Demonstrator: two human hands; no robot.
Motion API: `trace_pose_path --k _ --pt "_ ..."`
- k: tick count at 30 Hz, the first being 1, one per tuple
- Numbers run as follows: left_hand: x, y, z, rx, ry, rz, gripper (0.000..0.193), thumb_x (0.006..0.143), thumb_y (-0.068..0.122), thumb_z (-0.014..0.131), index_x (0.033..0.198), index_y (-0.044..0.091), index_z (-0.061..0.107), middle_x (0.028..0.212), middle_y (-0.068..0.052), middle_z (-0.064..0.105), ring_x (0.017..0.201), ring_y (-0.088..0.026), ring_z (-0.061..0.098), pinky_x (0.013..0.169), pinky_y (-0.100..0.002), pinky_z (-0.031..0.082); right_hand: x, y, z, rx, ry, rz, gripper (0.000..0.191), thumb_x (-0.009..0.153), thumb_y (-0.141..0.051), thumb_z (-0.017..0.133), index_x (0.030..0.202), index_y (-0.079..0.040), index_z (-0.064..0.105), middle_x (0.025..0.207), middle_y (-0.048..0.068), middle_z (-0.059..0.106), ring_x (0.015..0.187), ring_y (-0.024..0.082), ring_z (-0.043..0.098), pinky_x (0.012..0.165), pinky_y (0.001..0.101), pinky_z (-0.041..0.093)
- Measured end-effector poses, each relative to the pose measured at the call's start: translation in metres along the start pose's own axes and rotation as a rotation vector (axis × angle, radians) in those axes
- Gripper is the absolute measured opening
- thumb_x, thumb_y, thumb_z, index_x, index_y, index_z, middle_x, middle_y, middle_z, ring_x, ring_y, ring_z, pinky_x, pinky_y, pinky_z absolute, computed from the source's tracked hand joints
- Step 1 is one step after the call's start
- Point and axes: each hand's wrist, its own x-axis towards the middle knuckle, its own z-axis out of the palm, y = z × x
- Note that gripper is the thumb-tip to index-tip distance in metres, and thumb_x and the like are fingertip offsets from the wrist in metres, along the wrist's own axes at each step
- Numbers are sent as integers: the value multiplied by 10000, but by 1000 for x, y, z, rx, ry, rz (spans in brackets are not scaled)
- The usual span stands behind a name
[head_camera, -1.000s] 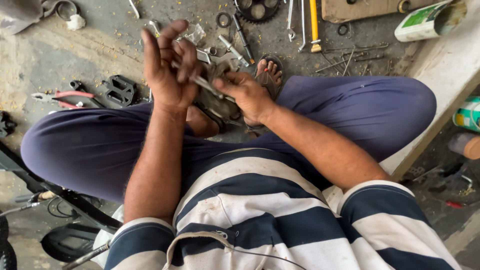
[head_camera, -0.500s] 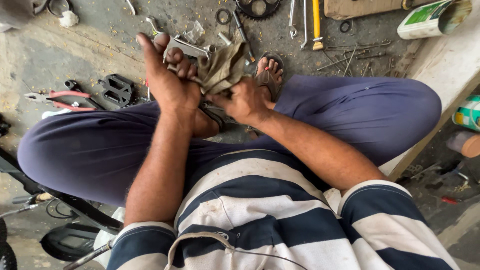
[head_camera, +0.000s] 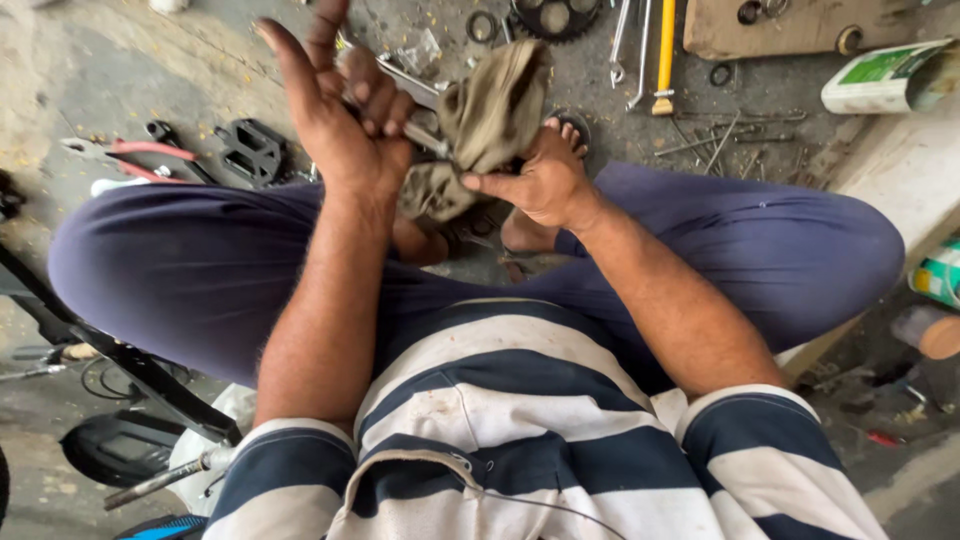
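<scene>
I sit cross-legged on a concrete floor in dark trousers and a striped shirt. My left hand (head_camera: 345, 120) is raised in front of me, its curled fingers closed around a slim metal rod-like part (head_camera: 425, 138), thumb and forefinger sticking up. My right hand (head_camera: 535, 180) grips a dirty olive rag (head_camera: 490, 110) that drapes over the far end of that metal part. The rag hides most of the part.
Tools lie on the floor beyond my knees: red-handled pliers (head_camera: 130, 155), a black pedal (head_camera: 250, 150), a toothed sprocket (head_camera: 555, 15), wrenches (head_camera: 625, 40), a yellow-handled tool (head_camera: 663, 55). A white-green can (head_camera: 880, 78) lies far right beside a ledge. Bicycle parts (head_camera: 120, 450) sit lower left.
Both hands have risen closer to the camera. The rag, absent a second ago, is now bunched in my right hand and drawn over the metal part.
</scene>
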Motion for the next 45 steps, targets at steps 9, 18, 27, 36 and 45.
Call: trace_pose_path --k 9,18,27,36,45 --pt "13 0 -17 -21 228 97 793 957 662 602 1376 -10 557 715 25 457 518 -83 314 494 -280 296 -31 -79 -92 -388 283 -136 373 874 52 575 1198 13 754 1068 156 755 923 194 730 849 305 586" --pt "7 -18 -10 121 182 98 686 978 557 655 1339 -14 532 728 -10 491 514 -89 382 502 -291 354 -10 -34 -105 -1089 -17 235 673 672 -68 770 1339 -37 685 1260 216 681 1187 426 622 1030 476 488" --pt "5 -47 -7 353 88 24 725 984 617 608 1404 33 517 1115 -19 619 987 -102 589 834 -258 462 46 8 8 -174 -79 444 314 977 -166 719 1232 -12 619 1024 142 713 873 232 692 766 381 570" --pt "25 -54 -24 597 319 -126 554 991 487 620 1298 26 606 1165 -46 656 1013 -144 617 839 -299 503 74 82 -72 -95 369 641 398 840 -4 736 1219 0 612 986 80 741 767 159 727 607 315 599" --pt "50 -70 -41 894 331 -131 416 941 331 736 1178 -4 669 1064 -84 712 938 -164 647 825 -307 523 97 96 -90 -894 500 484 344 791 -170 850 1102 -77 738 1094 170 753 1037 381 698 902 483 546"
